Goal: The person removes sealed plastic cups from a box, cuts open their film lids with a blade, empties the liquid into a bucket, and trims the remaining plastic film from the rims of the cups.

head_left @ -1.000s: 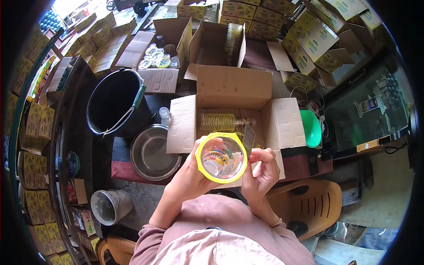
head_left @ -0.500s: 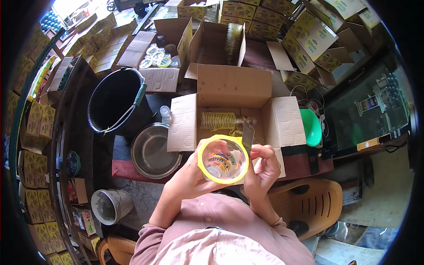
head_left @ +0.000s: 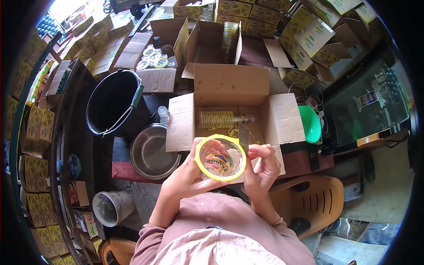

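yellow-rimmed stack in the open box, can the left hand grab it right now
Probably not as is: the left hand holds the yellow-rimmed cup, though the open box leaves the stack uncovered.

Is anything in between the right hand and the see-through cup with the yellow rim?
Only the flat, dark metal blade held by the right hand, beside the clear plastic cup with the yellow rim. I can't tell whether they touch. Nothing else visible.

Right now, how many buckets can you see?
2: a black bucket left of the open box, and a grey bucket at the lower left, nearer you than the steel bowl. More could be hidden behind things.
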